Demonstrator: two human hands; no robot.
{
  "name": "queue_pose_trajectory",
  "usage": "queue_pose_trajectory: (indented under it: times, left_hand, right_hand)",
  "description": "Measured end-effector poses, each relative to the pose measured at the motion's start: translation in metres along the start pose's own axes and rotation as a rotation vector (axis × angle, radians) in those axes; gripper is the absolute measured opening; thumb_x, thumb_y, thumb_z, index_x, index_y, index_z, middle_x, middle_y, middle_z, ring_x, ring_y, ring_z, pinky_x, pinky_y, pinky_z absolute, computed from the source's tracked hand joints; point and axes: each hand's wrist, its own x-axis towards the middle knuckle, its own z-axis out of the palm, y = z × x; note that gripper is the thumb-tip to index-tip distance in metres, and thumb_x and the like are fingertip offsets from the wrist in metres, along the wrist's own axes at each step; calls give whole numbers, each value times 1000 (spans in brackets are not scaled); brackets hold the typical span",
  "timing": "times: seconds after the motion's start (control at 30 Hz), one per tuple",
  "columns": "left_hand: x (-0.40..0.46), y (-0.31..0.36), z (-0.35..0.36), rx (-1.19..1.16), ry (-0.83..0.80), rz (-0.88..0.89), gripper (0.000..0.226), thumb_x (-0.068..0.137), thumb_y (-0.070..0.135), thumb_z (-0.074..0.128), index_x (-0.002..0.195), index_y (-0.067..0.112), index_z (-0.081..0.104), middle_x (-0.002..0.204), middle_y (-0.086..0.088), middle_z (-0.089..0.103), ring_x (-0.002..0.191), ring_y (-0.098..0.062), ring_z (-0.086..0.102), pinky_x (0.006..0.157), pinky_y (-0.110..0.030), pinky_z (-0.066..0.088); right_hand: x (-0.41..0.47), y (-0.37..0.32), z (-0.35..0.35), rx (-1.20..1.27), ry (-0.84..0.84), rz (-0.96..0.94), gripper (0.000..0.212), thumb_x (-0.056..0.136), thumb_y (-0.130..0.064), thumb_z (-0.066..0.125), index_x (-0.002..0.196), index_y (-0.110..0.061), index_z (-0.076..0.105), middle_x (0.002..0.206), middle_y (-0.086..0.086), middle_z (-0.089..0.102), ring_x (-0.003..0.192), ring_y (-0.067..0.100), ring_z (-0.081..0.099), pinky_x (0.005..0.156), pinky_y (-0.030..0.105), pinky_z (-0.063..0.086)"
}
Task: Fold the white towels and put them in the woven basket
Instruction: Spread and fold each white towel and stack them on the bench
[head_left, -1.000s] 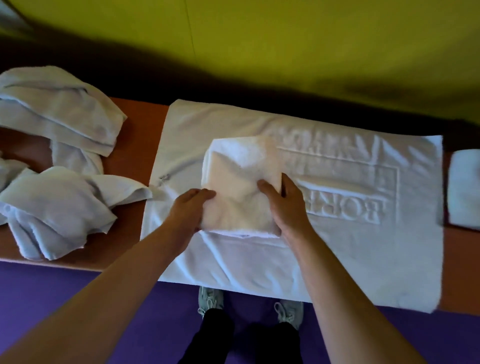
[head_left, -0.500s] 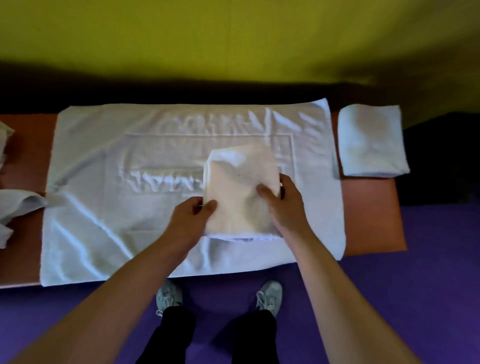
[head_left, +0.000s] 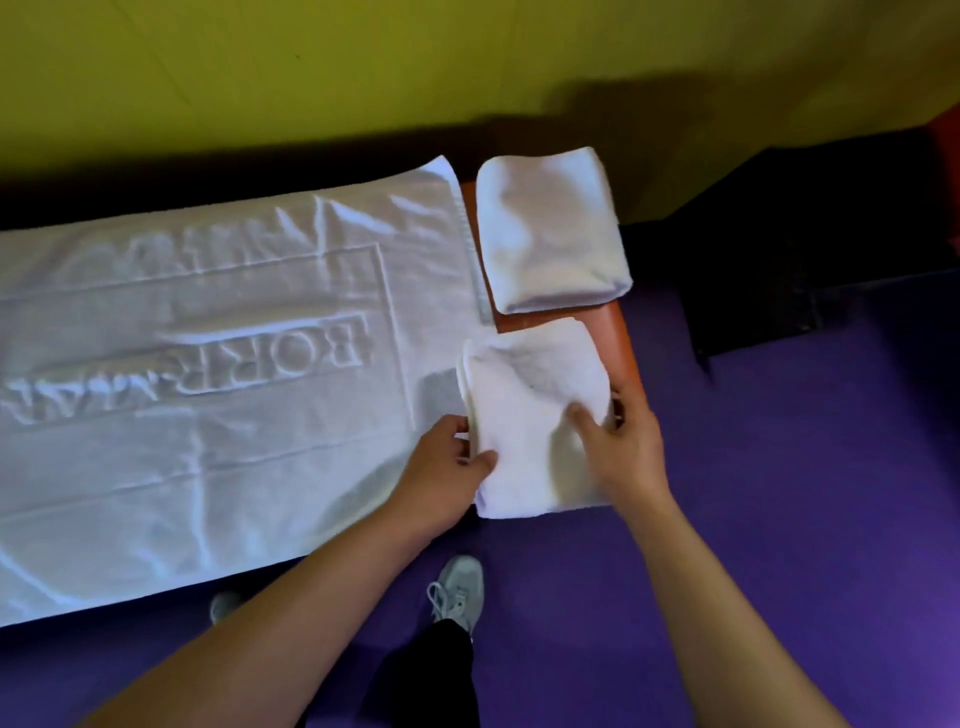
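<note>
White terry cloth covers most of the orange-brown padded table (head_left: 613, 332): a large flat white bath mat (head_left: 208, 415) lies spread along it, and its raised woven lettering, upside down from the wearer's side, reads "BOR" at the end nearest the mat's right edge; the rest of the word blurs into the pile and cannot be read for certain, as does a second line of letters farther back. Just past the mat's right edge, near the table's front, sits a small folded white towel (head_left: 530, 415), its left edge overlapping the mat, its long axis running from the wearer toward the yellow-green wall (head_left: 415, 62) with a slight tilt. The left hand (head_left: 447, 467) pinches the towel's near left edge, thumb on top. The right hand (head_left: 618, 452) grips its near right edge, thumb on top and fingers curled round the side. Beyond this towel, also right of the mat and apart from it, rests a second folded white towel (head_left: 550, 228). Below the mat lie purple floor (head_left: 779, 519) and one grey trainer (head_left: 457, 587).
</note>
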Motion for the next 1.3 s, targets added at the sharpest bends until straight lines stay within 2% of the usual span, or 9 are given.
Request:
queue_pose_trajectory:
  times: [0.17,0.27,0.4,0.53,0.7,0.83,0.93,1.13,1.3]
  left_hand:
    - [28,14,54,85,54,111,31,88,26,73,112,19,56,109,-1,71,95,-21,70,88,-47,57]
    - [41,15,67,226,83,129,40,88,32,73,121,23,52,112,5,67,104,-21,65,96,-39,52]
    - [42,2,61,859,176,323,72,93,42,63,155,29,28,156,2,37,139,-26,37,114,-42,31]
    - [36,-23,44,1037,95,371,77,93,41,65,158,32,24,168,0,14,153,-27,18,120,-44,24]
    - [13,-63,24,1283,154,490,83,57,30,93,133,18,62,147,-16,51,126,-40,55,98,-51,50]
    - [0,-92,17,1451,96,485,95,52,28,92,140,19,57,153,-13,47,113,-38,58,85,-49,52]
    - [9,-98,14,1437,136,502,92,58,17,87,142,24,50,153,-10,44,105,-37,58,82,-49,48]
    - [29,-80,16,1216,293,683,30,74,12,78,101,17,65,113,-6,64,79,-28,61,66,-40,49]
    - [20,-69,3,808,328,460,19,92,8,52,104,21,46,92,2,65,81,-23,64,67,-36,52]
  right_hand:
    - [32,12,-41,-30,123,-108,46,91,-30,69,133,-40,52,109,-26,62,100,-8,59,77,15,46]
    - [53,20,-47,-168,130,-89,66,90,-38,70,147,-41,37,134,-13,56,119,7,56,94,30,49]
    - [62,37,-34,-648,99,-360,76,90,-45,66,156,-32,30,158,6,35,141,27,36,114,46,30]
    - [57,57,-11,-890,-157,-441,71,95,-52,54,158,-32,27,169,5,12,157,22,7,127,44,6]
    - [59,51,-6,-899,-149,-399,71,93,-50,59,155,-33,29,169,5,12,157,23,5,127,45,6]
    - [51,38,-4,-851,-46,-438,59,91,-40,63,146,-28,44,159,7,35,147,29,31,119,47,25]
    - [40,29,5,-757,31,-515,52,90,-30,68,139,-23,53,146,6,50,133,29,47,109,47,37]
    - [21,13,38,-581,-86,-502,41,95,-25,61,135,-26,54,121,0,57,108,20,56,89,36,50]
    - [20,-9,60,-527,-219,-336,36,98,-31,56,133,-29,53,110,-8,59,102,13,58,85,30,49]
